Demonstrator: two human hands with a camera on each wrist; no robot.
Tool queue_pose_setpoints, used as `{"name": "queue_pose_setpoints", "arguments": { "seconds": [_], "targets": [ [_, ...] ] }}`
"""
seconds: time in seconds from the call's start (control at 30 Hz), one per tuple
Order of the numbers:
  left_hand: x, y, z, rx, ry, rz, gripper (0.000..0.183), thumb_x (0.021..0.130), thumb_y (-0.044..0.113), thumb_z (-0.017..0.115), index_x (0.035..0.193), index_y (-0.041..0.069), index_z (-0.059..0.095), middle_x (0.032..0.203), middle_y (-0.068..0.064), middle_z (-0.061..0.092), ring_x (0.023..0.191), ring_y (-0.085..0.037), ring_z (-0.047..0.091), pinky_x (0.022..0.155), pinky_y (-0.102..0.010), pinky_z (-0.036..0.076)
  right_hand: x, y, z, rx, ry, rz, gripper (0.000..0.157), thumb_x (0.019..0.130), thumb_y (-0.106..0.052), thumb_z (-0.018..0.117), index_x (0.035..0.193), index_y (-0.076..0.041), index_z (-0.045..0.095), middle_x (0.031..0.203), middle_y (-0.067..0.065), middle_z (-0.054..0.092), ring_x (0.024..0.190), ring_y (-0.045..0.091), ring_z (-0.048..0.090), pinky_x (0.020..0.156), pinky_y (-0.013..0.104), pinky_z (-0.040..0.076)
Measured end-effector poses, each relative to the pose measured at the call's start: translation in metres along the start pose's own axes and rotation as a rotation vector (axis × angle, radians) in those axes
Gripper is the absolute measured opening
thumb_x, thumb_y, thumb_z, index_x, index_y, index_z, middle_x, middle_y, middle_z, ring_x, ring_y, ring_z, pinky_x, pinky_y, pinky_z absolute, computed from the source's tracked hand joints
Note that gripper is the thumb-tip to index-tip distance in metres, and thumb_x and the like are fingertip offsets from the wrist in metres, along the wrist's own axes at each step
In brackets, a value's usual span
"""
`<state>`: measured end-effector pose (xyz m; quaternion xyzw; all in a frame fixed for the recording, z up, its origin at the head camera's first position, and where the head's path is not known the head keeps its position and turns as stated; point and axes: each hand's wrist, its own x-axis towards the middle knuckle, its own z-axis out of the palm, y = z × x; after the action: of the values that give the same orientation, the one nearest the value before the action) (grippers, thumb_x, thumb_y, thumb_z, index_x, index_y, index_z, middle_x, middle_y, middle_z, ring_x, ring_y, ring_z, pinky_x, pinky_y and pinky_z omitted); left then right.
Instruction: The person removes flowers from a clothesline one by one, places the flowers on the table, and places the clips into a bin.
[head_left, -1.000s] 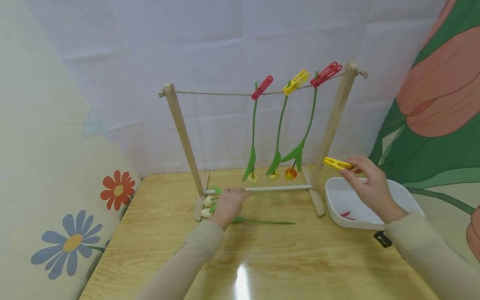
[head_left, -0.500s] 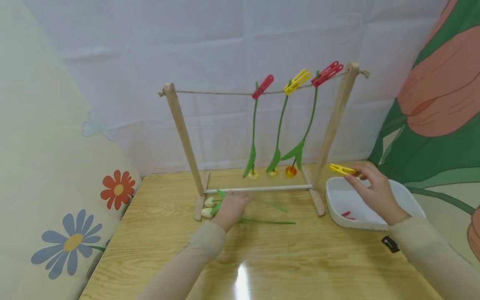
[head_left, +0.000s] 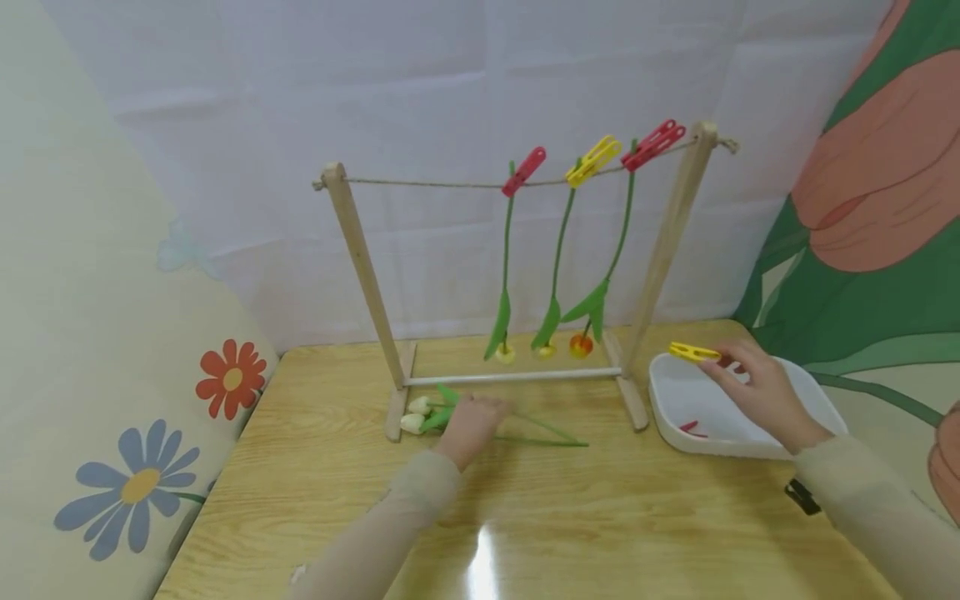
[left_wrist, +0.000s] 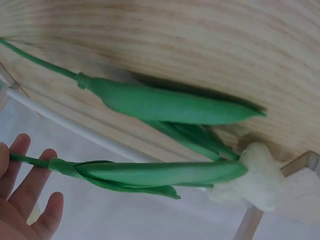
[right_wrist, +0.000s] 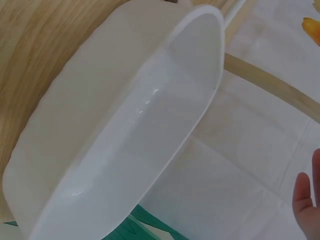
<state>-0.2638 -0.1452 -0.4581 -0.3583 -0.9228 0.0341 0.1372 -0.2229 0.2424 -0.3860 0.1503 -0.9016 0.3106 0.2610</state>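
Note:
My left hand (head_left: 472, 429) pinches the green stem of an artificial tulip, low over the table. The left wrist view shows its folded leaves (left_wrist: 160, 175) beyond the fingertips (left_wrist: 47, 157) and white petals (left_wrist: 257, 175) at the far end. Beside it a second white tulip lies on the wood, its broad leaf (left_wrist: 170, 102) pointing the same way. My right hand (head_left: 761, 396) holds a yellow clothespin (head_left: 693, 352) between thumb and fingers, above the white basin (head_left: 813, 400). The clothespin is outside the right wrist view, where only some fingers (right_wrist: 302, 195) show.
A wooden frame (head_left: 363, 275) carries a twine line (head_left: 427, 184). Three tulips hang head down from it by a red clothespin (head_left: 523, 172), a yellow one (head_left: 593, 162) and another red one (head_left: 653, 146). Red clothespins (head_left: 692, 428) lie in the basin. A black clip (head_left: 802, 497) rests near my right sleeve.
My right hand has moved right and down with the yellow clothespin, over the basin. My left hand has shifted slightly right and nearer, and the held tulip's stem has swung down toward the other stem.

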Motion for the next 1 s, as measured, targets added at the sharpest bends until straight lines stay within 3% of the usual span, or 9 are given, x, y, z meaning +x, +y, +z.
{"name": "queue_pose_setpoints", "arguments": {
  "seconds": [0.3,0.53,0.83,1.0],
  "targets": [
    [-0.003,0.007,0.011,-0.007,-0.043,0.005,0.040,0.079,-0.004,0.070,0.114,0.015,0.064,0.110,-0.001,0.071,0.096,-0.021,0.068,0.086,-0.038,0.054,0.000,0.014,-0.004,-0.078,-0.115,-0.013,0.024,0.093,-0.011,0.065,0.105,0.010,0.063,0.091,0.017,0.063,0.079,-0.004,0.045,0.061,0.019,0.042],
    [-0.003,0.010,0.023,0.022,-0.063,0.025,0.034,0.078,0.002,0.072,0.109,0.017,0.066,0.103,0.001,0.070,0.089,-0.018,0.066,0.076,-0.031,0.053,0.005,0.021,0.003,-0.101,-0.336,0.124,0.026,0.095,-0.016,0.064,0.103,0.009,0.062,0.088,0.012,0.061,0.079,0.025,0.055,0.061,0.030,0.045],
    [0.001,0.018,0.031,0.064,-0.130,0.014,0.023,0.082,0.006,0.069,0.101,0.019,0.067,0.096,0.004,0.070,0.085,-0.015,0.064,0.074,-0.028,0.051,0.006,0.031,0.011,-0.168,-0.506,0.143,0.019,0.092,-0.014,0.067,0.093,0.005,0.064,0.079,0.003,0.060,0.070,0.016,0.051,0.060,0.034,0.045],
    [0.001,0.020,0.034,0.049,-0.152,-0.004,0.021,0.081,0.011,0.072,0.099,0.020,0.067,0.097,0.004,0.070,0.087,-0.015,0.063,0.076,-0.029,0.050,0.009,0.036,0.019,-0.197,-0.585,0.106,0.019,0.089,-0.013,0.068,0.090,0.005,0.063,0.076,0.003,0.059,0.068,0.016,0.052,0.060,0.037,0.045]
  ]
}}
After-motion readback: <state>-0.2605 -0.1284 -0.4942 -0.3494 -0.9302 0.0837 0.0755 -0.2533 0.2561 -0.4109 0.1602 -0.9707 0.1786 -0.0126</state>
